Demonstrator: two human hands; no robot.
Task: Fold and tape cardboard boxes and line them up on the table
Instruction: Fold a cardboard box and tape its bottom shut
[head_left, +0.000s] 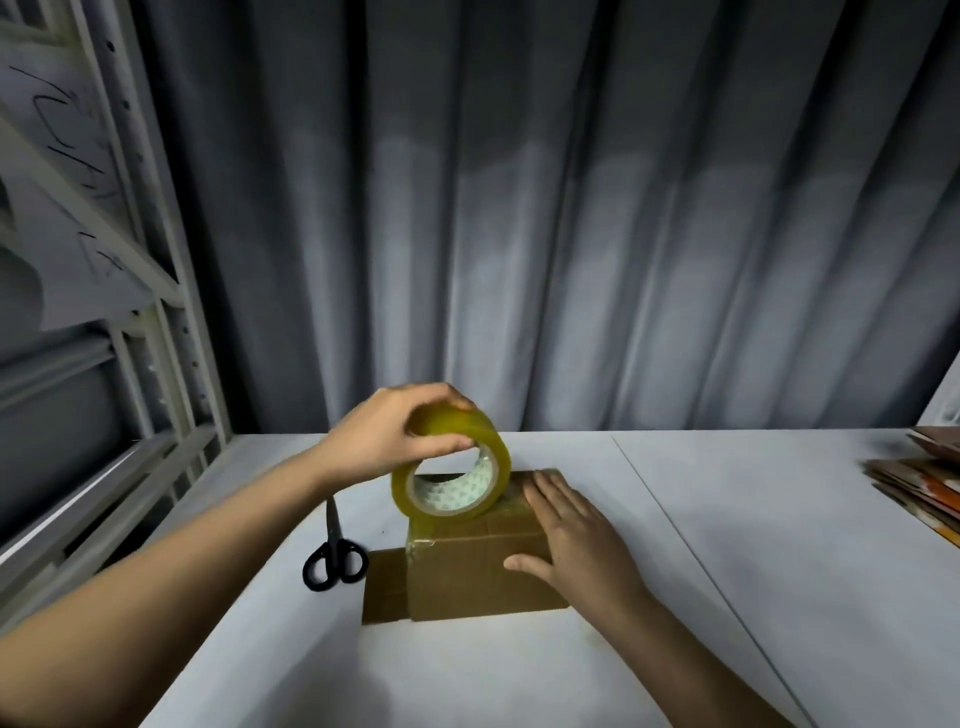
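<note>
green print on tape roll (451, 475) core — unreadable, scrawl on paper (62, 156) — illegible

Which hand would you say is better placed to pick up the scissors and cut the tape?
Left, probably: the scissors lie on that side. But the left hand grips the tape roll, while the right hand steadies the box.

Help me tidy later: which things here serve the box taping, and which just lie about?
In use: tape roll gripped by left hand; cardboard box under right hand; scissors; flat cardboard stack.
Lying about: metal shelving; curtain.
</note>
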